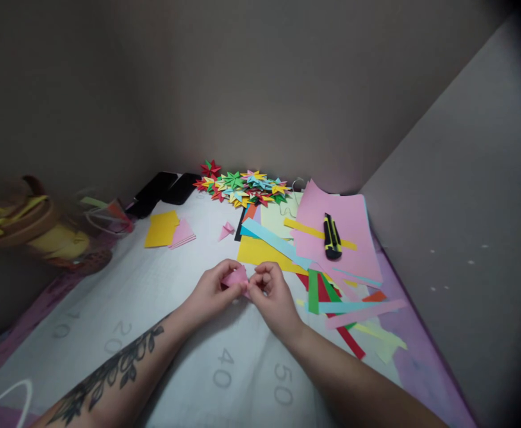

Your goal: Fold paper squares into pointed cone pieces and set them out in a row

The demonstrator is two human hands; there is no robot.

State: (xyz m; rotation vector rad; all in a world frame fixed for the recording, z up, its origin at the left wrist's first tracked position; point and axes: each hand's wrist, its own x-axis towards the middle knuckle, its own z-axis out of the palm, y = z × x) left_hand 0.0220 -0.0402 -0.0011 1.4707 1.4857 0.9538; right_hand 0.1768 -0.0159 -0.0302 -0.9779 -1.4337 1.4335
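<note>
Nearest us, our forearms reach over the pale counter (193, 392), with its printed numbers. At its middle, our left grip (213, 292) is closed on a small pink paper (235, 277), thumb below and fingers behind. Our right grip (275, 297) pinches the paper's right edge, so the piece is held between both. We judge this to be a folding step; the next move seems to call for lining up the edge and pressing a crease without tearing it.

Right of our hands lie loose coloured strips (313, 291). Farther off, a pink stack (184, 233) overlaps a yellow stack (159, 229) on the left, and a folded pink piece (227, 230) sits apart from them. On the right, a cutter (332, 238) rests on a large pink sheet (311, 208). By the wall, many-coloured paper stars (234, 180) are heaped together.
</note>
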